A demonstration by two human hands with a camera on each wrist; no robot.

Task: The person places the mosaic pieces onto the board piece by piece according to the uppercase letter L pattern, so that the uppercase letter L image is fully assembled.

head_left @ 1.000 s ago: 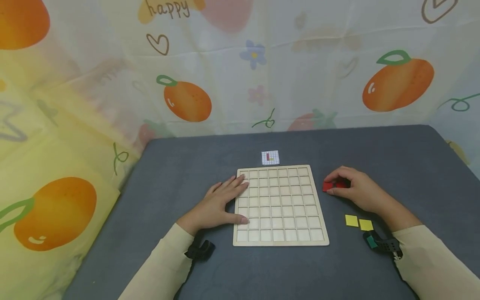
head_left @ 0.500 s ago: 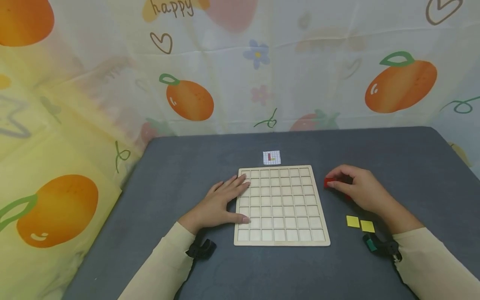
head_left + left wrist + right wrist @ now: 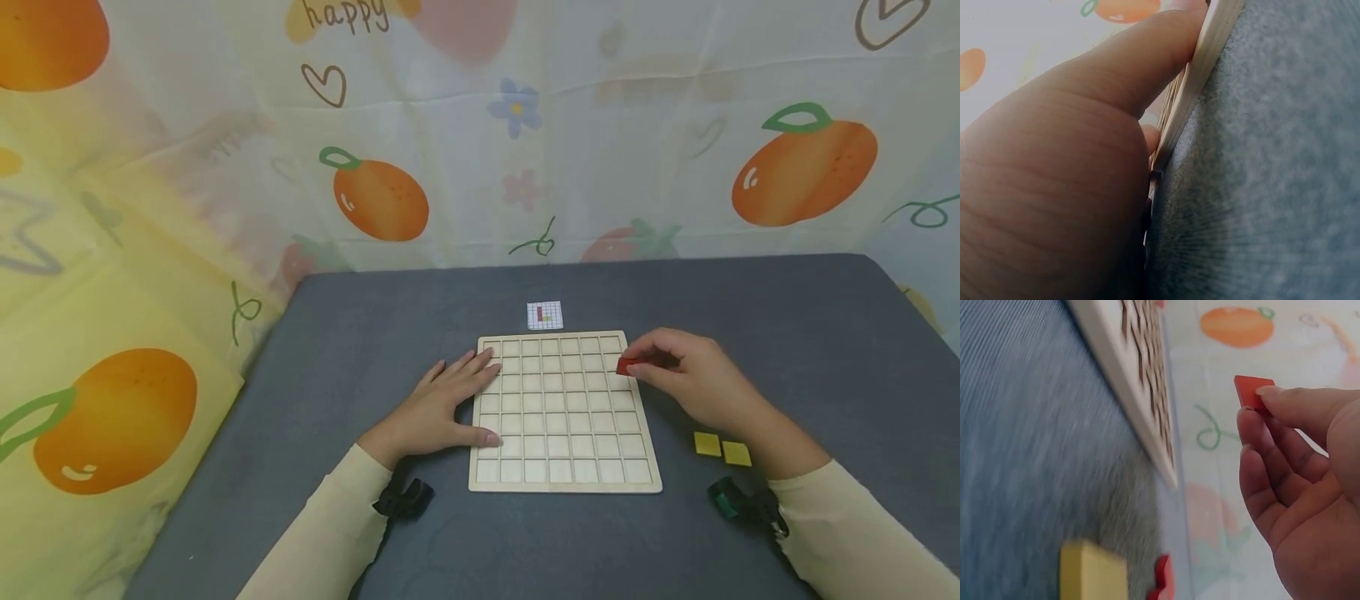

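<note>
A wooden grid board (image 3: 566, 488) with rows of square cells lies flat on the table. My left hand (image 3: 435, 408) rests on its left edge, fingers spread; in the left wrist view the thumb (image 3: 1147, 56) lies against the board's rim. My right hand (image 3: 701, 379) pinches a red square tile (image 3: 624, 367) between thumb and fingertips at the board's upper right edge. In the right wrist view this red tile (image 3: 1249, 390) is held up off the table. Other red pieces (image 3: 1163, 578) show low in that view; the right hand hides them in the head view.
Two yellow square tiles (image 3: 707, 444) lie right of the board, near the right wrist. A small printed grid card (image 3: 544, 315) with red and yellow marks lies behind the board. The dark grey table (image 3: 375, 317) ends at a fruit-patterned cloth (image 3: 465, 150).
My right hand has picked up a red tile from the table right of the board and moved it left to the board's edge. The left hand stays in place.
</note>
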